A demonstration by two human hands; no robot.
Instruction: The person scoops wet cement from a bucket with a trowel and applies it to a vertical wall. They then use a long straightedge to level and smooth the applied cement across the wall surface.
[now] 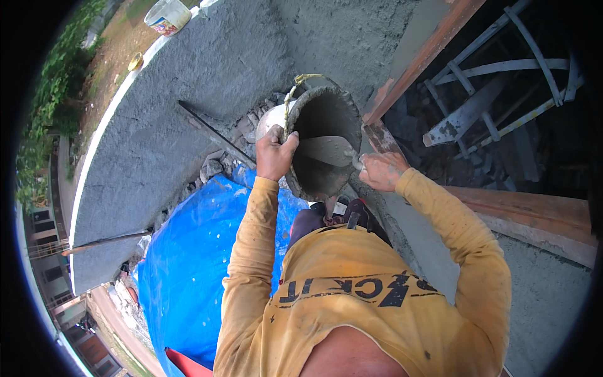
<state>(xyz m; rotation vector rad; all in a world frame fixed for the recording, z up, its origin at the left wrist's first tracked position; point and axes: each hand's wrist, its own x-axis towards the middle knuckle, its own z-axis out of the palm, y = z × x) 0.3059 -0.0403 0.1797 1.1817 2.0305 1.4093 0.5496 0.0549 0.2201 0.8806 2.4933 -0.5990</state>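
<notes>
Beside the grey wall (157, 125), I have the left hand (275, 154) gripping the bucket (271, 118), the right hand (383, 171) a crosswise, left-pointing trowel (326, 150).

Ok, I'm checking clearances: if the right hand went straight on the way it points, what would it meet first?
The right hand, holding the trowel, would probably meet the bucket's rim first; depth is unclear, so it might pass over.

Soft daylight, brightest at left; blue tarp (195, 251) vivid, bucket (323, 119) inside shadowed, opening (524, 151) at right dim; wall (160, 119) bowed by fisheye, corners black.
</notes>
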